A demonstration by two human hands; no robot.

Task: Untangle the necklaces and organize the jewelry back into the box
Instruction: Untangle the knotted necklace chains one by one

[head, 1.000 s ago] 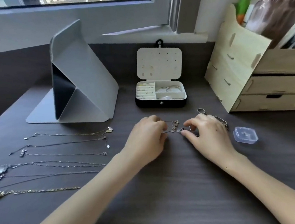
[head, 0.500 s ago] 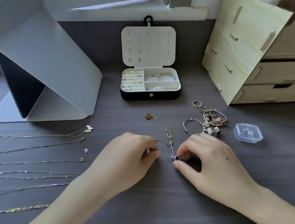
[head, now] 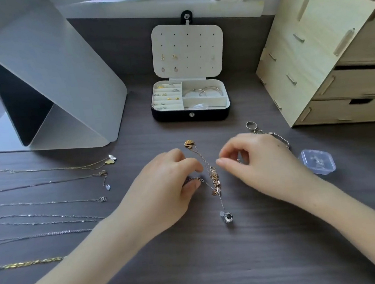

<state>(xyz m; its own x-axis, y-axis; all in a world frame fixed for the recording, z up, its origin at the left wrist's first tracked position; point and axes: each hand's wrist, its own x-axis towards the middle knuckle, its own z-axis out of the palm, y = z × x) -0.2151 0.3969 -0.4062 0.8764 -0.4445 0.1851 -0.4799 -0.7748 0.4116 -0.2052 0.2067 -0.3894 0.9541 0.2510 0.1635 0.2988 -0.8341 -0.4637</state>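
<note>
A tangle of gold and silver chains (head: 214, 180) lies on the dark desk between my hands. A gold heart pendant (head: 189, 144) trails from its far end, and a silver pendant (head: 226, 217) lies at its near end. My left hand (head: 163, 189) pinches a thin chain at the tangle's left side. My right hand (head: 259, 167) hovers just right of the tangle with its fingers loosely curled and holds nothing. The open jewelry box (head: 191, 117) stands behind, with earrings on its lid and bangles in its right compartment.
Several straightened necklaces (head: 48, 169) lie in rows at the left. A ring and bracelets (head: 252, 126) sit behind my right hand, beside a small clear plastic case (head: 318, 161). A wooden drawer organiser (head: 333, 61) stands at the right and a grey folded stand (head: 63, 84) at the left.
My right hand let go of the silver pendant and moved up beside the tangle. The pendant now lies on the desk. My left hand still pinches the chain.
</note>
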